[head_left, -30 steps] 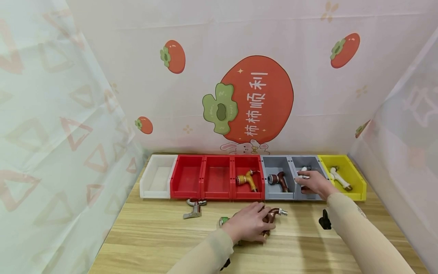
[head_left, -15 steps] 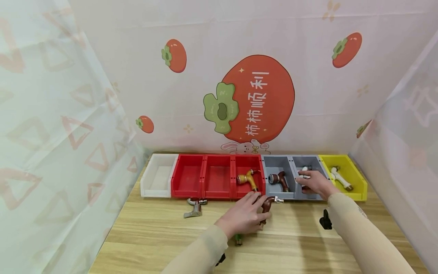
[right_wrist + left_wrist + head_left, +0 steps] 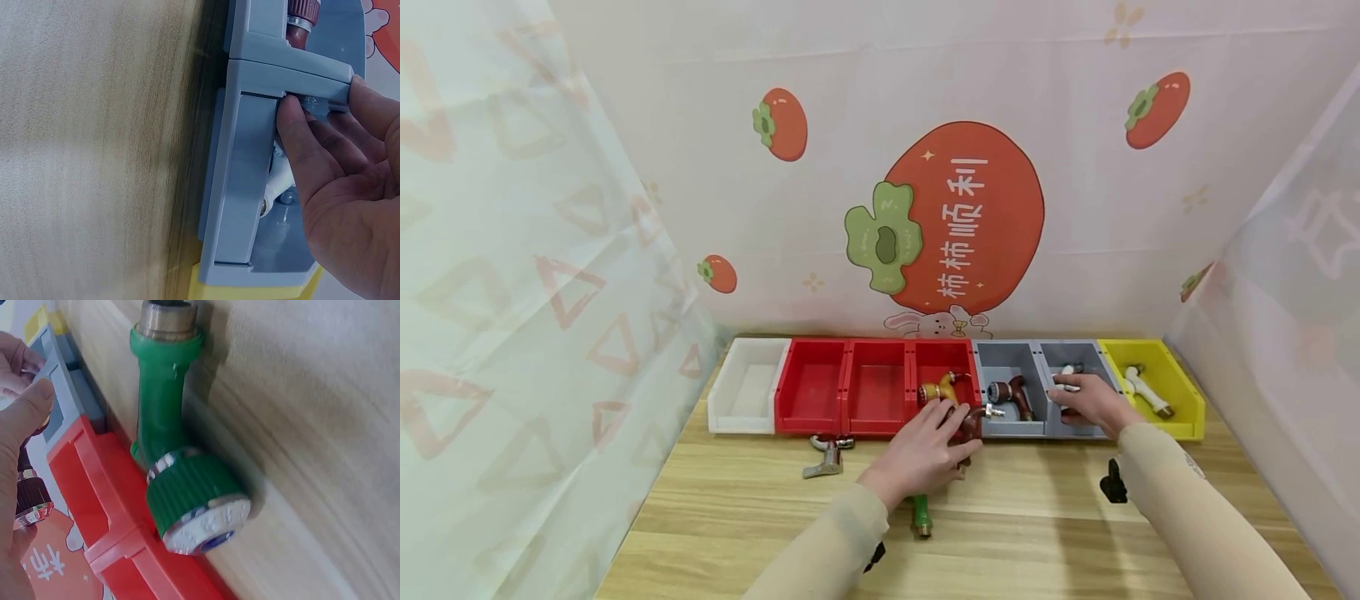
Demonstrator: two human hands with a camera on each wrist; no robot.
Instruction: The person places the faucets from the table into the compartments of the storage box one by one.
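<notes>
My left hand grips a dark brown-red faucet just over the front edge of the third red bin. Its metal-tipped spout points right, and its ribbed knob hangs below the thumb in the left wrist view. Beneath that hand a green faucet lies on the table. My right hand holds the dividing wall of the right grey bin, fingers bent inside it. A white faucet lies in that bin, partly hidden by the hand.
A silver faucet lies before the red bins. The row also has a white bin and a yellow bin with a white faucet. One red bin holds a yellow faucet; the left grey bin holds a brown-red faucet.
My left hand has lifted the brown-red faucet off the table and carried it up and left to the third red bin, uncovering the green faucet. My right hand has stayed in place.
</notes>
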